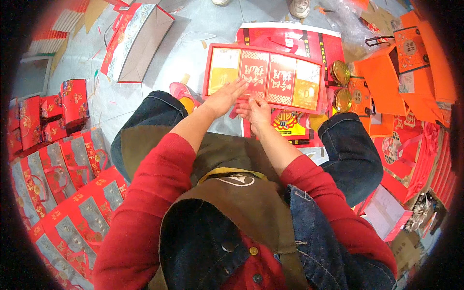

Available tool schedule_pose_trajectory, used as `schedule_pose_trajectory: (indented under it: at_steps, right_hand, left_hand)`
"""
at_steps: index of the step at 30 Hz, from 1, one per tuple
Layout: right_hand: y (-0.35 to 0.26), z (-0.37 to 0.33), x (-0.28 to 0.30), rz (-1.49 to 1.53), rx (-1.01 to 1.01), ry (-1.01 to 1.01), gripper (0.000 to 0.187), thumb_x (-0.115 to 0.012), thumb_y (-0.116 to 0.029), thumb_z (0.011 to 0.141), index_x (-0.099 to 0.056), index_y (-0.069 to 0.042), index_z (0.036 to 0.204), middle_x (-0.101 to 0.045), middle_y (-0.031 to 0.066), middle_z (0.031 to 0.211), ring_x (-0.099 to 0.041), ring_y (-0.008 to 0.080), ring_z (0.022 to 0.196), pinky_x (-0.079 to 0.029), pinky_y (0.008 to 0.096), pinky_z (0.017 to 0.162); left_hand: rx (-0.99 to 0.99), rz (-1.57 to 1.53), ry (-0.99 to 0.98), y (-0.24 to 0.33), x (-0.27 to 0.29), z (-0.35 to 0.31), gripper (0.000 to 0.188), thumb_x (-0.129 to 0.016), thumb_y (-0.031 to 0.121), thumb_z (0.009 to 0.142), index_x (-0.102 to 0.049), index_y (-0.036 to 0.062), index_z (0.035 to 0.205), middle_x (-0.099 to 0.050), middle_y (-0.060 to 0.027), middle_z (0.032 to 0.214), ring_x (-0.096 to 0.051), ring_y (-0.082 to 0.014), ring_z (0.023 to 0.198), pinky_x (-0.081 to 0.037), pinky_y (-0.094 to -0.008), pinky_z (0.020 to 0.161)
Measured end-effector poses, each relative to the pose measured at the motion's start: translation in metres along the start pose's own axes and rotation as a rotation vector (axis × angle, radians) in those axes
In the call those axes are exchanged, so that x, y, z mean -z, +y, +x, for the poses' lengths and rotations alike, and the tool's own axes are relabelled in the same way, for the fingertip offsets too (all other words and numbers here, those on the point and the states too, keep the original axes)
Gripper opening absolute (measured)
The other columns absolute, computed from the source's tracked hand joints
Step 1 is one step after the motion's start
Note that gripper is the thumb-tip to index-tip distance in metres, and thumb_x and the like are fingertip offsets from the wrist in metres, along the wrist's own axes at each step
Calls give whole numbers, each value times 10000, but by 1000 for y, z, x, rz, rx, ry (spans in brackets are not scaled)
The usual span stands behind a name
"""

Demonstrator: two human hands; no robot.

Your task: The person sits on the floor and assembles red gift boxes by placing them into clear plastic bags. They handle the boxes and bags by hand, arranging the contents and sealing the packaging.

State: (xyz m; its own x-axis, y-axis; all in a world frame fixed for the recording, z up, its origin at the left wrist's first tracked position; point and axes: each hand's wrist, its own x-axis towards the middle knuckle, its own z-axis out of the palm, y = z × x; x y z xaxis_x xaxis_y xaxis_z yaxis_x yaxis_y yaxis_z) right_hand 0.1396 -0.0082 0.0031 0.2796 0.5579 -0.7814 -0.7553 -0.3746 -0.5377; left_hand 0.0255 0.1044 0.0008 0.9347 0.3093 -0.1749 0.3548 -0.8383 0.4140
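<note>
A red gift box [210,72] lies across my view beyond my knees, holding yellow packs and red packs [282,79] side by side under a glossy clear surface. My left hand [224,99] lies with its fingers stretched out over the near left edge of the box. Close beside it, my right hand [258,111] is at the near edge, thumb and fingers drawn together. Whatever that pinch holds is too small to make out. Beneath the box spreads a red printed bag [314,36] with a yellow emblem [289,121].
Two round gold tins [340,72] stand right of the box, by orange boxes [384,77]. A large gift bag [137,43] lies at upper left. Rows of red gift bags [72,212] and small red boxes [72,101] fill the left. A pink-edged open box [386,212] is at lower right.
</note>
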Motion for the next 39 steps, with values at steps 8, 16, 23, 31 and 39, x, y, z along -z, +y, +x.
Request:
schedule_pose_trajectory:
  at_steps: [8, 16, 23, 31, 39]
  right_hand:
    - [8, -4, -2, 87, -24, 297, 144, -614, -179, 869, -558, -47, 867, -607, 68, 697, -608, 168, 556, -489, 261, 459]
    - [-6, -12, 42, 89, 27, 256, 191, -648, -198, 846, -547, -39, 872, -608, 70, 729, -608, 167, 565, -504, 270, 488]
    - [-73, -35, 136, 55, 450, 525, 384, -656, -265, 836, -420, -24, 1019, -521, 69, 604, -540, 180, 423, -457, 285, 357]
    - [-117, -22, 164, -507, 275, 599, 216, -584, -259, 880, -549, -45, 880, -550, 57, 659, -548, 140, 475, -444, 267, 404]
    - [-96, -5, 191, -372, 257, 432, 71, -563, -96, 854, -581, -36, 822, -597, 83, 696, -600, 174, 571, -519, 278, 503]
  left_hand:
    - [43, 21, -16, 11, -3, -4, 759, -606, 219, 798, -199, 91, 1425, -187, -94, 1489, -155, -259, 1381, -198, -469, 1097]
    - [83, 39, -41, 22, -2, -5, 733, -581, 267, 829, -190, 119, 1430, -155, -105, 1495, -106, -272, 1390, -157, -504, 1098]
    - [46, 16, -33, 25, 2, -8, 658, -598, 280, 814, -301, 206, 1397, -106, -148, 1497, -72, -313, 1391, -146, -561, 1078]
    - [41, 126, -88, 27, -1, -5, 782, -662, 317, 763, -250, 219, 1421, -68, -175, 1497, -45, -334, 1390, -127, -553, 1081]
    - [59, 106, -88, 26, -3, -9, 771, -671, 297, 756, -274, 217, 1413, -76, -178, 1495, -36, -328, 1392, -128, -552, 1081]
